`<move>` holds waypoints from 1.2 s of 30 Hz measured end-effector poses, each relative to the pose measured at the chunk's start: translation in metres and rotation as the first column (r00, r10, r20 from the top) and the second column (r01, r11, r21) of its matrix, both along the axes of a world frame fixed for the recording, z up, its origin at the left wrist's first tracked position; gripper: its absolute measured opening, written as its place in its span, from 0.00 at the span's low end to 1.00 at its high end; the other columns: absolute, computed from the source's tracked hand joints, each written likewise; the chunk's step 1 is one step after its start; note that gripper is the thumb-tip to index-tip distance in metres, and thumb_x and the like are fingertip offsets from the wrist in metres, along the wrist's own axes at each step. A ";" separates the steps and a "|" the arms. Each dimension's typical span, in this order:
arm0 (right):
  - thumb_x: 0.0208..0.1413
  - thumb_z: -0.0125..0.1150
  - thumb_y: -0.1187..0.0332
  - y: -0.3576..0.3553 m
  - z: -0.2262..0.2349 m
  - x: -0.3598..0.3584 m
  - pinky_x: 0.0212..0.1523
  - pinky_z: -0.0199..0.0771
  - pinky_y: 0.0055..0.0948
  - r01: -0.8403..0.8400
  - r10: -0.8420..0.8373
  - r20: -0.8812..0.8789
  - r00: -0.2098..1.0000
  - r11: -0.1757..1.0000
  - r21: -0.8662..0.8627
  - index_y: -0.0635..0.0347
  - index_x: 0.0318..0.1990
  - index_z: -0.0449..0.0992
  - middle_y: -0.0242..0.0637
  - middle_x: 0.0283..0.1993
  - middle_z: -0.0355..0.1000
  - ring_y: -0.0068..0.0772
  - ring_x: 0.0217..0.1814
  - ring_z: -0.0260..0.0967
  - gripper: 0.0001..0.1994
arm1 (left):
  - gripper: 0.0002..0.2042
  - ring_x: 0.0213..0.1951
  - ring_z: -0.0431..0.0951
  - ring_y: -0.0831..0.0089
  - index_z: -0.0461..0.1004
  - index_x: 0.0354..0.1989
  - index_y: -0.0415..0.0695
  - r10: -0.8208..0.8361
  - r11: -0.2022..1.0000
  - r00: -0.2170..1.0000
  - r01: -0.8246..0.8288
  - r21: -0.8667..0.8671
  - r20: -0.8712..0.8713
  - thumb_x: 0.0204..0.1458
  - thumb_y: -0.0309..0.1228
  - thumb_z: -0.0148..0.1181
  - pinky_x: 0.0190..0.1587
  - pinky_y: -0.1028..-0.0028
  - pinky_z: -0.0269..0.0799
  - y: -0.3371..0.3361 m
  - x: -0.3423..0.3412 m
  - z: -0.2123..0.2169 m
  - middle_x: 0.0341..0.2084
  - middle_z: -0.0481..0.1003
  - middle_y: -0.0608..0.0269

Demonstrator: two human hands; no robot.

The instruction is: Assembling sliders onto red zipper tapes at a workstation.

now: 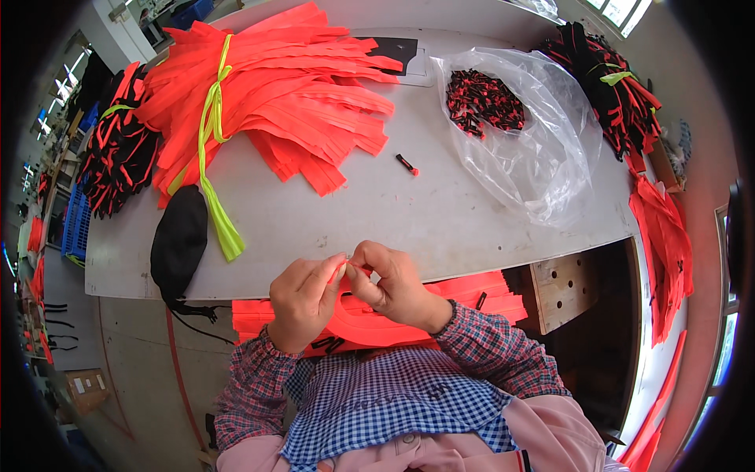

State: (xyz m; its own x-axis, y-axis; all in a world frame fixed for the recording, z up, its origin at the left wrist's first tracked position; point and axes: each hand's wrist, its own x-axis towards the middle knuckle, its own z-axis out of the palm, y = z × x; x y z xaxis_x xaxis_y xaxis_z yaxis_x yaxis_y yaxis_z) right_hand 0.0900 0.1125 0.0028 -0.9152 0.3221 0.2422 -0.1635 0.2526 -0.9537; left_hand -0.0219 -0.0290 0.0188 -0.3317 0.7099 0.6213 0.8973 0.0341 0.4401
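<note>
Grey table [440,212] holds one loose zipper pull [406,164]; two hands [350,293] pinch one orange strip [340,277].

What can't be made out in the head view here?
- End of the orange strip pinched by left hand and right hand: covered by the fingers.
- Small red-black piece on the table: too small to identify.
- Contents of the clear bag: small red-black bits, kind unclear.
- Stack of orange strips under the table: mostly hidden by hands and tabletop.
</note>
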 end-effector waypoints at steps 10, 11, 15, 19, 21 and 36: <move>0.69 0.45 0.66 -0.019 -0.044 -0.023 0.26 0.65 0.21 0.097 -0.050 0.086 0.995 0.690 -0.717 0.58 0.33 0.67 0.24 0.27 0.66 0.14 0.27 0.61 0.11 | 0.11 0.30 0.78 0.66 0.79 0.44 0.39 0.024 0.998 0.999 -0.022 0.051 -0.036 0.52 0.21 0.65 0.30 0.71 0.75 0.012 0.001 -0.021 0.31 0.78 0.59; 0.70 0.46 0.65 -0.013 -0.043 -0.026 0.27 0.67 0.20 0.091 -0.033 0.094 0.995 0.687 -0.720 0.57 0.33 0.67 0.24 0.28 0.66 0.14 0.27 0.62 0.11 | 0.11 0.30 0.78 0.66 0.79 0.44 0.39 0.029 0.998 0.999 -0.027 0.051 -0.035 0.52 0.21 0.65 0.30 0.71 0.75 0.012 0.001 -0.022 0.31 0.78 0.59; 0.69 0.52 0.60 0.037 -0.051 -0.047 0.32 0.71 0.21 0.080 0.022 0.172 0.985 0.821 -0.565 0.59 0.36 0.73 0.26 0.30 0.70 0.16 0.31 0.67 0.13 | 0.09 0.35 0.78 0.74 0.78 0.44 0.38 0.075 0.996 0.901 -0.087 0.009 0.427 0.55 0.20 0.62 0.37 0.74 0.74 -0.004 -0.005 -0.020 0.35 0.78 0.61; 0.57 0.65 0.64 0.141 -0.105 -0.057 0.35 0.75 0.39 0.499 -0.546 0.100 0.832 0.814 0.297 0.67 0.39 0.74 0.47 0.32 0.77 0.46 0.33 0.76 0.13 | 0.09 0.45 0.76 0.78 0.77 0.48 0.37 0.001 0.923 0.539 -0.325 0.206 0.842 0.61 0.23 0.58 0.49 0.76 0.72 -0.039 -0.038 -0.014 0.44 0.78 0.64; 0.56 0.65 0.63 0.168 -0.107 -0.059 0.39 0.74 0.42 0.529 -0.639 0.116 0.761 0.714 0.459 0.65 0.38 0.75 0.48 0.36 0.76 0.49 0.38 0.75 0.13 | 0.11 0.48 0.76 0.76 0.75 0.52 0.37 -0.072 0.821 0.518 -0.454 0.345 0.852 0.62 0.25 0.57 0.53 0.75 0.72 -0.057 -0.059 -0.002 0.48 0.77 0.62; 0.66 0.55 0.69 0.126 -0.049 -0.026 0.41 0.75 0.24 0.030 -0.160 -0.039 0.986 0.410 -0.912 0.62 0.55 0.70 0.31 0.43 0.74 0.20 0.40 0.72 0.13 | 0.07 0.38 0.77 0.74 0.78 0.43 0.35 0.193 0.979 0.791 -0.199 -0.053 0.581 0.56 0.22 0.62 0.41 0.75 0.72 -0.005 -0.015 0.009 0.35 0.77 0.61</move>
State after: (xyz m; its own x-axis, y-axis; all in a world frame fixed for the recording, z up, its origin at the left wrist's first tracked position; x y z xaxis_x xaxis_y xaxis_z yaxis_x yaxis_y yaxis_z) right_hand 0.0639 0.2384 -0.0464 -0.8538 0.4959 -0.1586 -0.3082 -0.7267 -0.6139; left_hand -0.0373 -0.0343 0.0279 -0.7633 0.5850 0.2740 0.4480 0.1739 0.8770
